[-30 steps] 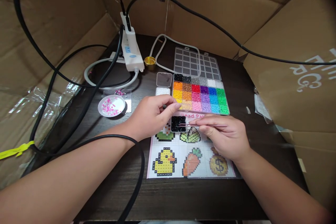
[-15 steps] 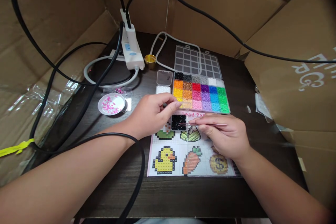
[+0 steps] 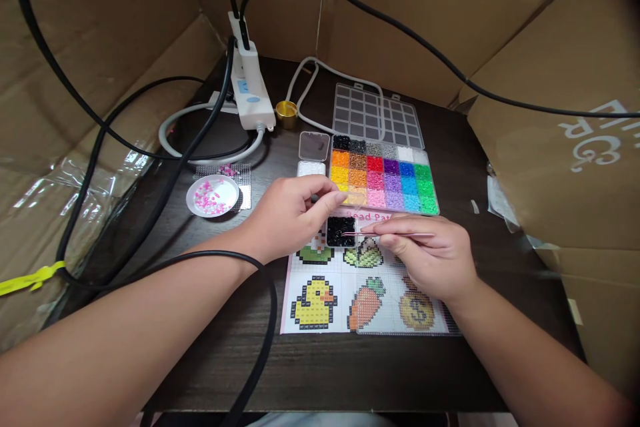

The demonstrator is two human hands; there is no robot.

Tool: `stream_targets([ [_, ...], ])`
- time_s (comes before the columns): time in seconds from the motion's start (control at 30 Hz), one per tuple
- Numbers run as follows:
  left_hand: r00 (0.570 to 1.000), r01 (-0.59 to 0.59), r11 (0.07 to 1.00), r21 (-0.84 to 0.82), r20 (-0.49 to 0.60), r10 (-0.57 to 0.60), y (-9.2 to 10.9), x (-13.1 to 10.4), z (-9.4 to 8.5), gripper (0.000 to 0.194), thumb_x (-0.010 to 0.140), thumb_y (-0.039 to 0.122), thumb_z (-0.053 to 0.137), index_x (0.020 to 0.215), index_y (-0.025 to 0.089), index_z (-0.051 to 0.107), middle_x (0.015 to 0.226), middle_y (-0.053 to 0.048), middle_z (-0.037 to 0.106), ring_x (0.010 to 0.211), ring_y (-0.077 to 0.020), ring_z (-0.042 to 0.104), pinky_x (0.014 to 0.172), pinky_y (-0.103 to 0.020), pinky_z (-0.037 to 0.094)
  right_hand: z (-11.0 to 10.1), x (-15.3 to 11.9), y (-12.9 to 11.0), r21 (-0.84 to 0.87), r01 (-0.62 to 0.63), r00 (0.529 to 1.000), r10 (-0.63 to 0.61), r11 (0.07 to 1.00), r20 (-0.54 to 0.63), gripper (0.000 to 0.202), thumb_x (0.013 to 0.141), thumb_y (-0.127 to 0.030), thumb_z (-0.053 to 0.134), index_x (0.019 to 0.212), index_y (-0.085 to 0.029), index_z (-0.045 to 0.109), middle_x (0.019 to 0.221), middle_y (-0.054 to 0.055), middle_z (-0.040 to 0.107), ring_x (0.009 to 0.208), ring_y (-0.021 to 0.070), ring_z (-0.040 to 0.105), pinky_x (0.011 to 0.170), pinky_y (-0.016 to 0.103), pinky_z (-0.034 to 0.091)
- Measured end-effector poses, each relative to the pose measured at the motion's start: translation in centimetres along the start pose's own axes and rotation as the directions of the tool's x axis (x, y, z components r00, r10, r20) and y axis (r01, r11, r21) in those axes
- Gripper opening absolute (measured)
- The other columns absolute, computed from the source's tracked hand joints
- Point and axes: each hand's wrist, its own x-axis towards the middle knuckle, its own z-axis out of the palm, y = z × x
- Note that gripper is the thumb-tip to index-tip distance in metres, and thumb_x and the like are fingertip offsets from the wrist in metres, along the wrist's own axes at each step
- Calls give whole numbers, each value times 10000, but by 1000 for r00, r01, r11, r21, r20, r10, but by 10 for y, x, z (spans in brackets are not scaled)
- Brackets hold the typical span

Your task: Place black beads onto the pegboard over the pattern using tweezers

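Pink metal tweezers (image 3: 400,235) are pinched in my right hand (image 3: 433,253), their tips pointing left into a small open box of black beads (image 3: 341,232). My left hand (image 3: 300,217) is closed just behind that box, thumb against the fingers; its grip seems to be on the box's clear lid, though this is hard to make out. Box and hands are over a printed bead pattern sheet (image 3: 315,307) showing a yellow duck, a carrot and a coin. A clear pegboard (image 3: 390,320) covers the sheet's right part. The multi-compartment bead case (image 3: 384,180) lies open behind my hands.
A white dish (image 3: 213,196) of pink beads rests partly on another pegboard (image 3: 244,180) at the left. Farther back are a gold cup (image 3: 287,115) and a power strip (image 3: 253,97). A black cable (image 3: 270,320) loops across my left forearm. Cardboard walls (image 3: 400,33) surround the table.
The tweezer tips have shifted very slightly within the black beads. The view has tilted a little; my left hand keeps its pose.
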Motion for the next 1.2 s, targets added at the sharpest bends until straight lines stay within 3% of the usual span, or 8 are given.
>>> stream_targets([
  [1.2, 1000, 4, 1000, -16, -13, -4, 1, -1, 1, 325, 900, 433, 531, 791, 165, 680, 635, 22, 618, 559, -86, 497, 541, -214, 360, -4, -2, 2, -14, 26, 1000, -26, 1000, 9, 192, 810, -117, 685, 902, -262, 771, 866, 17, 786, 741, 166, 744, 676, 279, 621],
])
